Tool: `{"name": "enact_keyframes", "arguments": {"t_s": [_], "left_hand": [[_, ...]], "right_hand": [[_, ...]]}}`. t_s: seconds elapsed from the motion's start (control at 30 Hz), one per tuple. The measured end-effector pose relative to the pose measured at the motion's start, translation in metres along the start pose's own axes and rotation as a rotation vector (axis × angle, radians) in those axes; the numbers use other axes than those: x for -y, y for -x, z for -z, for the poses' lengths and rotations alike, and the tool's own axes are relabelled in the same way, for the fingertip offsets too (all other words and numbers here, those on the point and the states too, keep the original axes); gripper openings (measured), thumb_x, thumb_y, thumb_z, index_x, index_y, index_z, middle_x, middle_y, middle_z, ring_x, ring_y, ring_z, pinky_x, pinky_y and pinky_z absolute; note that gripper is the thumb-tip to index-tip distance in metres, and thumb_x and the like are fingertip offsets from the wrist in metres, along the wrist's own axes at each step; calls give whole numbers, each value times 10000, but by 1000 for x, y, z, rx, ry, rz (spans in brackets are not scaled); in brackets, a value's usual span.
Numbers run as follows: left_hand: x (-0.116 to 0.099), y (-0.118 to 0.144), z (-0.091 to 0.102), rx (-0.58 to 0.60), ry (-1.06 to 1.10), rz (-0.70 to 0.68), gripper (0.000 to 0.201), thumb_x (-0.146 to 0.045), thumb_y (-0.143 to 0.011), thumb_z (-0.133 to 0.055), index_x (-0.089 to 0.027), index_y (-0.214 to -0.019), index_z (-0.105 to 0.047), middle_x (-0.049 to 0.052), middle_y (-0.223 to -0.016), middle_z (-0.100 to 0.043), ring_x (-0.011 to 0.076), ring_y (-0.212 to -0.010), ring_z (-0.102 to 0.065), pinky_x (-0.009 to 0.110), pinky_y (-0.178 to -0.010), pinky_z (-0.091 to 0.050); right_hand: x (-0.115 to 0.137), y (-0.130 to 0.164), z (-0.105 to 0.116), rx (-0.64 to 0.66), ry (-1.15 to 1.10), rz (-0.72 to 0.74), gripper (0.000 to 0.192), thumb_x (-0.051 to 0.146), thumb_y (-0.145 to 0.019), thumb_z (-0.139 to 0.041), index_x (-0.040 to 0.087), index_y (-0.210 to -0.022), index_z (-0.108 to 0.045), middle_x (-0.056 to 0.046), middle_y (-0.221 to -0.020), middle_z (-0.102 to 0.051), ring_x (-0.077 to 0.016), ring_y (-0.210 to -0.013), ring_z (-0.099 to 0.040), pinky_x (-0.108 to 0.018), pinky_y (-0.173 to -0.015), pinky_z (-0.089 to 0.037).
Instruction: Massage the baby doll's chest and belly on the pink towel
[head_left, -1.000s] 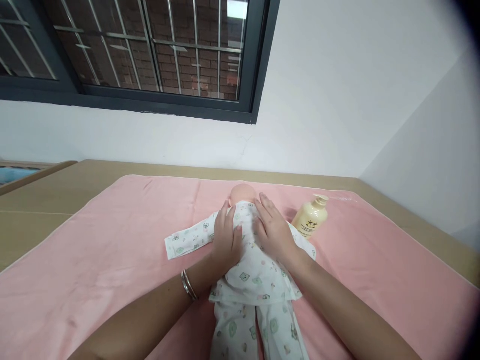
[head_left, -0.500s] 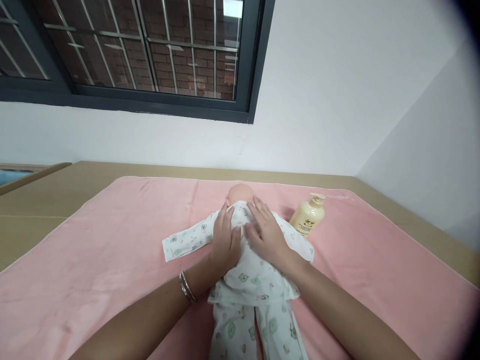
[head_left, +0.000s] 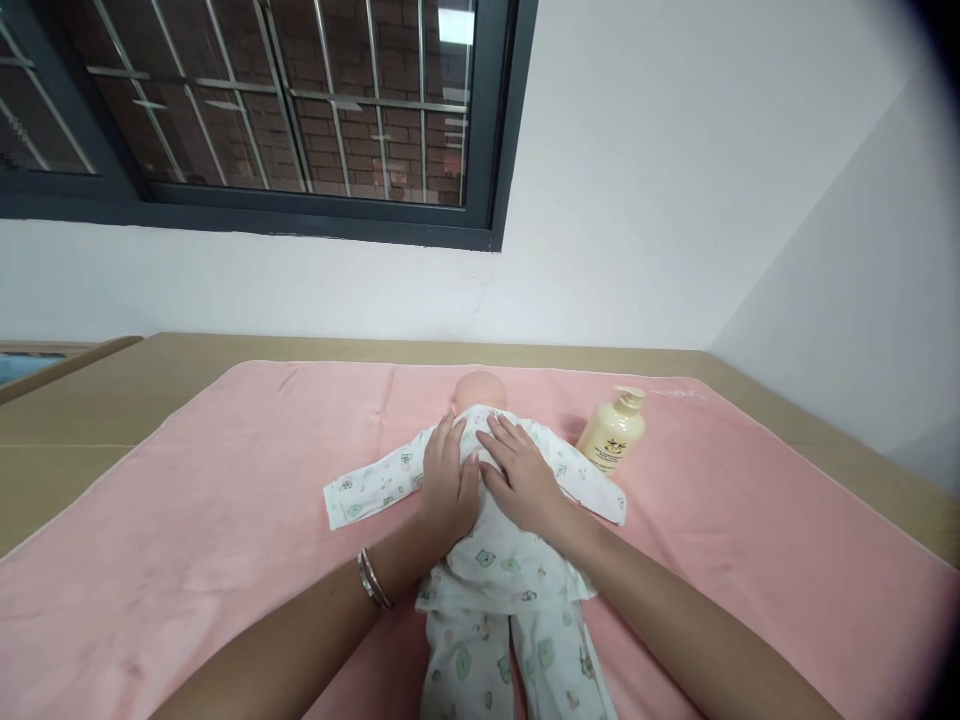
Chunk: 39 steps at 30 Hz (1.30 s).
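Pressing down with both palms, I have my left hand [head_left: 448, 480] and my right hand [head_left: 520, 478] flat and side by side on the upper back of the doll [head_left: 495, 540]. Neither hand is gripping: the fingers lie stretched out and released over the printed white suit, pointing toward the far wall. A pair of thin bangles [head_left: 373, 579] sits on my left wrist.

The doll lies face down in the middle of the pink towel [head_left: 187, 520], its bare head [head_left: 480, 387] at the far end and its legs running toward me and out of the bottom of the view. It is fully dressed, top and trousers both on, with the hem of the top lying over the waist. One empty-looking sleeve [head_left: 367, 490] stretches out to the left; the other goes right, toward the cream pump bottle [head_left: 611, 435], which stands upright just beside it. By my reckoning the dressing is done and only the rubbing or patting of the back is in hand.

For room, the towel is wide open to the left and near right. The bottle is the one thing close enough to knock on the right. Beyond the towel a strip of the tan table [head_left: 90, 410] shows, then the white wall and window [head_left: 255, 110].
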<state>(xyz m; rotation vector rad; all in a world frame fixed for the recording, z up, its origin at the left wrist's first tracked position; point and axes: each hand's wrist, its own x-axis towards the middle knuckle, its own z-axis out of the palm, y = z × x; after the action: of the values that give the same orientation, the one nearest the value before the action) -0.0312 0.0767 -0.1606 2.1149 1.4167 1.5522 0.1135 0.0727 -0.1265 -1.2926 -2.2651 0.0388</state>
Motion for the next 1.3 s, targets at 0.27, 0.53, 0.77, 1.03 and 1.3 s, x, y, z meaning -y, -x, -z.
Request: {"name": "enact_keyframes", "arguments": {"t_s": [0.27,0.53,0.77,1.03,1.3], "left_hand": [[5,1,-3,-11,20,5,438,-308,-966,-331,-172,-1376,-402,141,-1450,-416,253,-1360,-355,500,-1127,-269],[6,-2,-2,5,8,-6,423,-305,-954,-351,-167,-1347,-427,145,-1432,-432,261,-1344,-370,516,-1115,-287],[-13,-15,14,-22,126,95,431,-341,-960,-350,-199,-1360,-423,113,-1435,-436,257,-1352,-366,511,-1127,-284],[-68,-32,52,-77,292,205,404,-389,-965,-365,-251,-1335,-452,67,-1429,-455,238,-1356,-367,445,-1127,-300],[-83,-38,41,27,312,249,398,-407,-946,-392,-239,-1296,-483,73,-1415,-474,235,-1347,-381,449,-1126,-291]], "right_hand": [[34,23,52,131,125,43,184,216,-916,-451,203,-885,-631,-48,-919,-664,-212,-934,-590,-360,-824,-445],[61,66,54,521,297,334,45,172,-758,-618,202,-764,-585,-20,-739,-611,-207,-649,-534,-331,-563,-371],[60,64,71,507,328,486,160,56,-757,-552,205,-702,-574,-2,-702,-603,-154,-596,-485,-296,-550,-328],[58,81,101,389,319,517,173,40,-705,-584,212,-711,-599,3,-654,-621,-141,-509,-496,-296,-517,-334],[67,77,84,514,157,481,148,147,-665,-697,225,-581,-602,46,-525,-616,-125,-424,-500,-278,-439,-335]]}}
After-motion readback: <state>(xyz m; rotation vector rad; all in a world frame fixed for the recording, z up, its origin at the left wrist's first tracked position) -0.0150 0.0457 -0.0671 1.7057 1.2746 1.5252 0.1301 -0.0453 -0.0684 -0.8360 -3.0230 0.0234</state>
